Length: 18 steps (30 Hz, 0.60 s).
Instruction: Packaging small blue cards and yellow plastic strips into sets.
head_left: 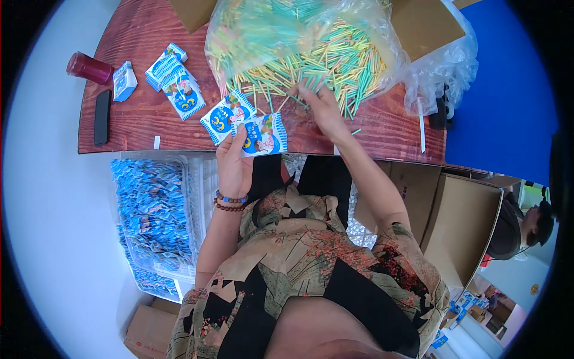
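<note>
My left hand (234, 160) grips a blue-and-white packet (265, 135) by its near left edge, thumb on top. A second similar packet (230, 113) lies partly under it, at the table's front edge. My right hand (323, 109) reaches to the near side of a heap of thin pastel sticks (353, 66), yellow, green and pink. Its fingers are bent and drawn together against the sticks; what they pinch, if anything, is too small to make out. A large clear plastic bag (263, 39) partly covers the heap.
More blue-and-white packets (181, 91) lie on the red-brown wooden table (134, 128), beside a dark red cup (89, 67) and a black oblong object (102, 117). Below left, a clear bin (190, 209) holds many blue packets. An open cardboard box (463, 224) stands below right.
</note>
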Motion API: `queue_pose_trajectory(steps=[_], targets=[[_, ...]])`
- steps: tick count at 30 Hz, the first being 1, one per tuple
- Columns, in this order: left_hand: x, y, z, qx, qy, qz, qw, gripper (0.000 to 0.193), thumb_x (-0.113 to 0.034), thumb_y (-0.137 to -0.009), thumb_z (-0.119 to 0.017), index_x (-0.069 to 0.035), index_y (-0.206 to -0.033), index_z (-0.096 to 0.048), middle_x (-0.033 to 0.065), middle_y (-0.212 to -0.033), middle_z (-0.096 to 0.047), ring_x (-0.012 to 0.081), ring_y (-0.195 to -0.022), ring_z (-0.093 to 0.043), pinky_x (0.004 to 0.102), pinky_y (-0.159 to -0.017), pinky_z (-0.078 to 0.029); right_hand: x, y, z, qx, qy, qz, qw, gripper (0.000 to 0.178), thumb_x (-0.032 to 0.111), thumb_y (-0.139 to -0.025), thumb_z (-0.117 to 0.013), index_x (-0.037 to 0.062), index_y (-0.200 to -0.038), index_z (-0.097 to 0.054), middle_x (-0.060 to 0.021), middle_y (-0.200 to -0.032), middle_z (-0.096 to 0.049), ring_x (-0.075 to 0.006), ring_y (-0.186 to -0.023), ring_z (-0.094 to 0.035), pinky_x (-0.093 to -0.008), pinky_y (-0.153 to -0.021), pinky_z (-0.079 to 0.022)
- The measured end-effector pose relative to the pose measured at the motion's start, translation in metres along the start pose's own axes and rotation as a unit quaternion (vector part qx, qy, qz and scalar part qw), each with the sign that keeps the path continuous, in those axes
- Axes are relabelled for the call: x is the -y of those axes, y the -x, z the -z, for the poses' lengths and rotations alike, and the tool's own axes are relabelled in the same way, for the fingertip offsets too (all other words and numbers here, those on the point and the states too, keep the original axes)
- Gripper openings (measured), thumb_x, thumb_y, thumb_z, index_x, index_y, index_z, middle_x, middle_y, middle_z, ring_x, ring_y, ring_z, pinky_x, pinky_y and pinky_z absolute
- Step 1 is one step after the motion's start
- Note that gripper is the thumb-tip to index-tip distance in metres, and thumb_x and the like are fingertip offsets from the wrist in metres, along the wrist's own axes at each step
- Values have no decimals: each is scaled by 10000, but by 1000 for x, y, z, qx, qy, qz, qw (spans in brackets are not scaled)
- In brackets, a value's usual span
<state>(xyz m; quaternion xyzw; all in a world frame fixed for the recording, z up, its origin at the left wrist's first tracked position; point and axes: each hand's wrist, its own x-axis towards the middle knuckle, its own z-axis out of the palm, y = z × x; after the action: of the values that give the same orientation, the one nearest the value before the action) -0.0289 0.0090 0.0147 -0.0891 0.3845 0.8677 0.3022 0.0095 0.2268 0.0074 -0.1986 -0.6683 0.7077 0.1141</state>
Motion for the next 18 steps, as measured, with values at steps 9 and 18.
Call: queue_pose_trajectory(steps=[9, 18], targets=[[-2, 5, -8, 8, 8, 3, 1000, 153, -126, -957, -573, -39, -1066, -636, 39, -1041, -675, 116, -921, -650, 298, -824, -525, -30, 2, -5, 1, 123, 95, 988, 103, 153, -972, -540, 74, -1038, -533, 23, -904, -597, -29, -658, -429, -199, -570, -373], [-2, 2, -1, 7, 5, -1, 1000, 156, -120, -961, -563, -42, -1075, -636, 46, -1059, -676, 121, -937, -650, 301, -834, -525, -25, 11, -7, -33, 344, 262, 901, 161, 166, -933, -563, 66, -1059, -542, -95, -969, -608, -236, -984, -486, -371, -995, -268]])
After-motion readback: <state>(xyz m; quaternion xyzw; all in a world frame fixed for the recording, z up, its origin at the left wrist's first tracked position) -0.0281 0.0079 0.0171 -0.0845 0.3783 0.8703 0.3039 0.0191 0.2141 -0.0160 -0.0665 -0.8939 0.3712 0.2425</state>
